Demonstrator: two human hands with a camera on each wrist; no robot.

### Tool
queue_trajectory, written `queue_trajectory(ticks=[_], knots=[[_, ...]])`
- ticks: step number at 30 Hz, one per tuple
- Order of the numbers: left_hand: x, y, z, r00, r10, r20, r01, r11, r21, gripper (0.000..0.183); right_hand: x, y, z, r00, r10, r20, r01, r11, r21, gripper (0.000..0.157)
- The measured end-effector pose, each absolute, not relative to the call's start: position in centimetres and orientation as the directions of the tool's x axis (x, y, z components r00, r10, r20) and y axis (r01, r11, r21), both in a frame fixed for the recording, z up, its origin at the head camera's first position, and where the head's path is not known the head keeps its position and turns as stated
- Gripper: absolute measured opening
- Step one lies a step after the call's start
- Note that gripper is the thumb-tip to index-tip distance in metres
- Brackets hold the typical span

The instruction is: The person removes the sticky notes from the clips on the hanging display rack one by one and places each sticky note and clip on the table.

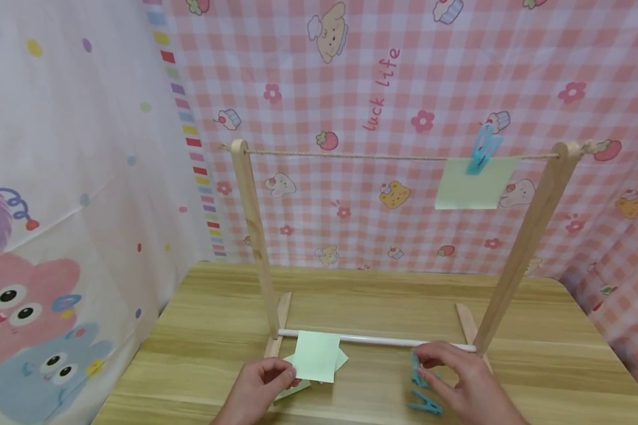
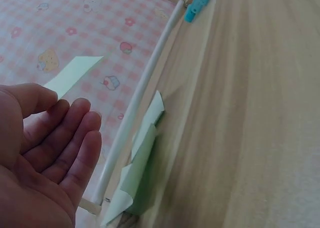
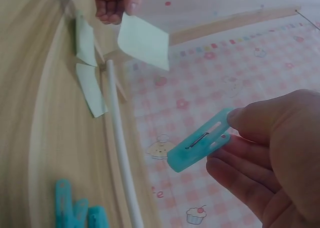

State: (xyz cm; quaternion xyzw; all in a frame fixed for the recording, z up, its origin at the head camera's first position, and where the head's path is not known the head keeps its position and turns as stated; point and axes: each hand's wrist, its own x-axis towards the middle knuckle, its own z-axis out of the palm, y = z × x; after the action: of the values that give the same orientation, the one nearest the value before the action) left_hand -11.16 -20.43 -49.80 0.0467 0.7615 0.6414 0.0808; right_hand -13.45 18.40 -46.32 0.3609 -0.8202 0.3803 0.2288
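Observation:
Between thumb and forefinger my left hand [image 1: 263, 386] pinches a pale green paper sheet [image 1: 317, 356] by its edge, raised over the table. Below it lie several more green sheets [image 2: 135, 173], overlapping one another. My right hand [image 1: 459, 378] holds a blue clothespin [image 3: 200, 140] by its handle end, with thumb and fingers on the two arms; its tip points away from the hand. Other blue clothespins [image 1: 425, 402] lie on the table under the right hand. Another green sheet [image 1: 473, 188] hangs from a string [image 1: 345, 154], gripped by a blue clothespin [image 1: 482, 150].
A wooden frame stands on the table, its left post [image 1: 255, 236] and right post [image 1: 529, 248] joined low down by a white rod [image 1: 383, 340]. The wood-grain table [image 1: 207, 330] meets a pink checked cloth [image 1: 308, 230] behind and a white printed cloth [image 1: 101, 236] at left.

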Motion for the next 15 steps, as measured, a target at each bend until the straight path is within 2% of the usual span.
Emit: queue_trajectory(ticks=[5, 12, 15], knots=[[-10.9, -20.4, -50.3, -0.977, 0.173, -0.125, -0.092, 0.186, 0.978, 0.026, -13.4, 18.6, -47.0, -0.637, -0.453, 0.623, -0.768, 0.443, -0.464, 0.052], [-10.5, -20.4, -51.1, -0.972, 0.152, -0.177, -0.134, 0.257, 0.957, 0.022, -13.5, 18.8, -47.9, -0.59, -0.493, 0.639, -0.805, 0.423, -0.417, 0.051], [-10.3, -20.4, -51.3, -0.972, 0.149, -0.182, -0.14, 0.254, 0.957, 0.022, -13.4, 18.9, -48.3, -0.616, -0.514, 0.597, -0.787, 0.412, -0.459, 0.047]])
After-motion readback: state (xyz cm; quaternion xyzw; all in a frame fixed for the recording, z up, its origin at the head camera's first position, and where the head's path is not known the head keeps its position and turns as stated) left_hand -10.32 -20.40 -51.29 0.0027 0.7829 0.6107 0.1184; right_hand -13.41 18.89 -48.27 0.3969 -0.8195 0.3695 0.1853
